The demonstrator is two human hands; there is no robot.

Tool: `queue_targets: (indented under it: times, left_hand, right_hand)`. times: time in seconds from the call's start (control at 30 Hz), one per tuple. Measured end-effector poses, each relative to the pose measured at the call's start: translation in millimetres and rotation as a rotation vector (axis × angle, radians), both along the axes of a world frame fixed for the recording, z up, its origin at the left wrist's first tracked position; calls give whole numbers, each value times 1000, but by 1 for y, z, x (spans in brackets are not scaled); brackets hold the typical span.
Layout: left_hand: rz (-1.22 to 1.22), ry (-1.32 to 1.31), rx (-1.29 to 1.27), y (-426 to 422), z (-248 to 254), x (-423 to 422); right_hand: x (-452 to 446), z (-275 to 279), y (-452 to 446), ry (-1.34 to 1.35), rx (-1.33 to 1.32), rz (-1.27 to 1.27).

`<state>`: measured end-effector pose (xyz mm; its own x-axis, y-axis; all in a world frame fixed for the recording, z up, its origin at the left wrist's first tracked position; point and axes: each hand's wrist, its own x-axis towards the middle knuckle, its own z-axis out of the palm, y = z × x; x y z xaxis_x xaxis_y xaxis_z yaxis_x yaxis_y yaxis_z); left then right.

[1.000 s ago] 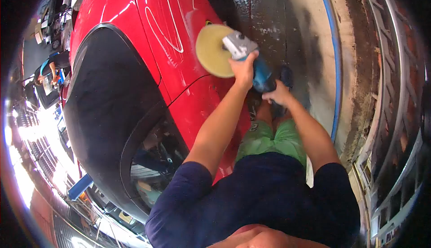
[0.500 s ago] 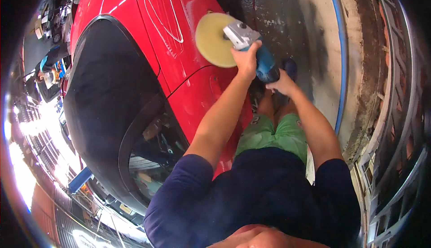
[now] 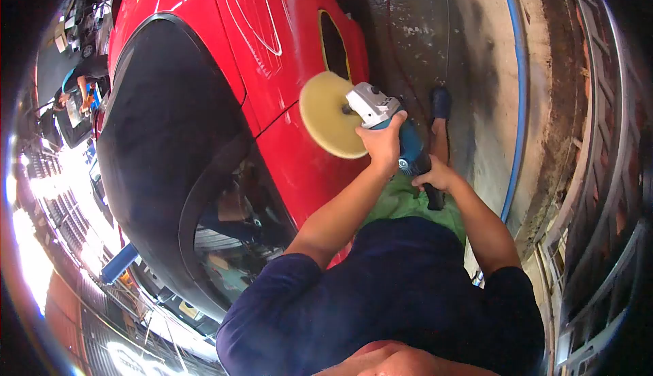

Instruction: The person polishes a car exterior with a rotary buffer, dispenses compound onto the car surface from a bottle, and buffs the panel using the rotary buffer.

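Observation:
A blue and silver power polisher (image 3: pixel 411 146) with a round yellow pad (image 3: pixel 331 115) is held in both hands. My left hand (image 3: pixel 382 143) wraps round its front body just behind the silver head. Around the rear handle closes my right hand (image 3: pixel 435 175). The yellow pad lies over the side of a red car (image 3: pixel 272 70), below a dark oval opening (image 3: pixel 333 46) with a yellow edge. Whether the pad's face touches the paint is hidden. The car's black soft top (image 3: pixel 163 131) is to the left.
A blue hose (image 3: pixel 520 90) runs along the low wall at the right, beside metal grating (image 3: pixel 612 138). A thin cable lies on the wet floor (image 3: pixel 415 29). Another person (image 3: pixel 83 83) is at the far left beyond the car.
The polisher and both hands have moved down and slightly right, toward my body. The dark oval opening on the car is now uncovered. One foot shows farther forward.

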<state>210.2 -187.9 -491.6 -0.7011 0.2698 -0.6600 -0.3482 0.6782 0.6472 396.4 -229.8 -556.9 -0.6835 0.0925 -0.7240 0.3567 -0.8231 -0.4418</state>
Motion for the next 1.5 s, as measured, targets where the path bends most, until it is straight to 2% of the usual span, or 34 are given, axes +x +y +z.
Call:
queue_targets:
  times: [0.07, 0.17, 0.23, 0.27, 0.37, 0.43, 0.57, 0.63, 0.73, 0.83, 0.87, 1.1, 1.17, 1.2, 1.3, 1.37, 1.4, 1.5]
  left_hand:
    - [14, 20, -8, -5, 19, 4]
    - [18, 16, 203, -25, 37, -1]
    - [59, 24, 238, -33, 55, -5]
    - [40, 24, 229, -41, 58, -10]
    - [43, 8, 242, -56, 63, -22]
    - [42, 41, 311, -51, 62, -20]
    - [-50, -31, 249, -26, 39, -17]
    - [-23, -260, 144, -10, 37, -11]
    - [10, -368, 64, -5, 13, 1]
    - [18, -382, -42, -14, -25, 10]
    - [22, -390, -63, -31, -63, 9]
    - [-45, -290, -385, -35, -114, 8]
    - [-72, -229, -500, -28, -105, 10]
    - [-71, -235, -457, -28, -97, 11]
    - [-58, -282, -302, -15, -34, 17]
    - [-21, -335, -160, -15, -20, 15]
    - [-34, -372, -134, -30, -40, 7]
    - [-48, -502, 46, 0, 36, 3]
  right_hand:
    - [1, 12, 0, 15, -30, 3]
    - [-6, 39, 1, 30, -30, -4]
    - [-18, 59, 4, 56, 90, 39]
    - [-22, 66, 6, 68, 152, 63]
    - [-31, 72, 7, 147, 118, 64]
    - [-33, 74, 4, 101, 75, 36]
    - [-27, 56, -4, 37, -65, -101]
    - [-20, 52, -6, -4, -179, -166]
    - [-8, 45, -6, -47, -327, -199]
    - [3, 17, -23, -89, -438, -193]
    - [6, 8, -27, -121, -472, -191]
    - [4, -26, -32, -176, -679, -202]
    - [6, -25, -33, -187, -679, -186]
    - [6, -24, -33, -192, -677, -178]
    - [13, -10, -27, -148, -693, -155]
    - [14, 9, -20, -84, -604, -172]
    - [13, 20, -15, -52, -558, -178]
    - [6, 55, 7, 47, -513, -209]
